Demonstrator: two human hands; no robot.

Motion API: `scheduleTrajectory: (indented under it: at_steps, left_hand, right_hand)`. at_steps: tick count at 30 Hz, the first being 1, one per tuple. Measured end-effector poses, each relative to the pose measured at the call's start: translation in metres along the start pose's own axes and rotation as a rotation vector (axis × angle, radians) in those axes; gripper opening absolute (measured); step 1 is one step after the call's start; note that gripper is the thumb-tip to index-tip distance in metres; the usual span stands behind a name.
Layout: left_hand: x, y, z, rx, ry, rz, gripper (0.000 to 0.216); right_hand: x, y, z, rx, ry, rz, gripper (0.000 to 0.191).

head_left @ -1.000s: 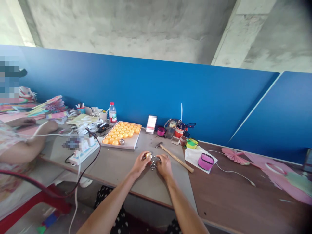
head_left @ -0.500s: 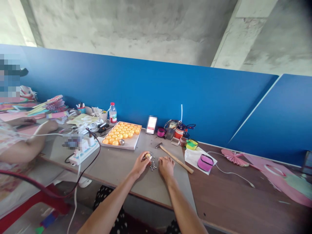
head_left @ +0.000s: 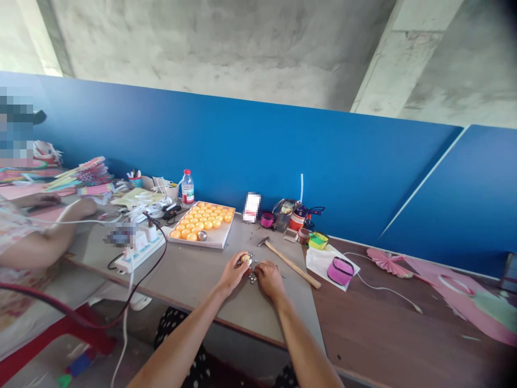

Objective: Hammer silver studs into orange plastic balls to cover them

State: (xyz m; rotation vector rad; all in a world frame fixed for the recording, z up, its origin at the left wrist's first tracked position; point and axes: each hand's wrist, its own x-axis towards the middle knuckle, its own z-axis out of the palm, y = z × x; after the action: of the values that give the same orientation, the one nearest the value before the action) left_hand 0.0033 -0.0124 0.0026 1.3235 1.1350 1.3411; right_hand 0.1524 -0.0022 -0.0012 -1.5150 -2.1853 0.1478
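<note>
My left hand (head_left: 231,275) is closed round a ball (head_left: 246,260) that looks orange with shiny silver on part of it. Close beside it, my right hand (head_left: 270,278) has its fingers bent together over small silver studs (head_left: 252,279) scattered on the grey board. Whatever its fingertips hold, if anything, is too small to make out. Beyond my right hand lies a hammer (head_left: 288,261) with a wooden handle. To the left, a shallow box (head_left: 220,237) holds several orange ping-pong balls (head_left: 202,218) and one silver-covered ball (head_left: 202,235).
A power strip (head_left: 141,252) with cables stands at left, near a co-worker's arm (head_left: 60,237). A bottle (head_left: 187,188) stands behind the box. Small containers line the blue partition (head_left: 258,145). A purple pouch-like item (head_left: 340,271) rests on white paper at right.
My right hand has shifted left over the studs, nearer the ball. The left hand keeps the ball in nearly the same place.
</note>
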Motion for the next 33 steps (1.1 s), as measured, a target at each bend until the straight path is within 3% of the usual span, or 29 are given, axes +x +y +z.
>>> scheduleTrajectory:
  at_steps: [5,14,25,33]
  left_hand:
    - [0.000,0.001,-0.001,0.022,0.011,-0.008,0.040]
    - [-0.001,0.003,-0.001,0.074,0.002,0.015,0.038]
    - [0.001,0.001,0.001,0.039,0.030,-0.005,0.038]
    - [0.006,-0.010,0.004,0.045,0.017,0.028,0.039]
  right_hand:
    - [0.000,-0.002,-0.001,0.107,0.068,0.028,0.024]
    - [-0.001,-0.001,0.002,0.195,0.013,0.016,0.020]
    - [0.001,0.001,0.008,0.136,0.021,0.035,0.018]
    - [0.004,0.010,0.011,0.329,0.213,0.047,0.018]
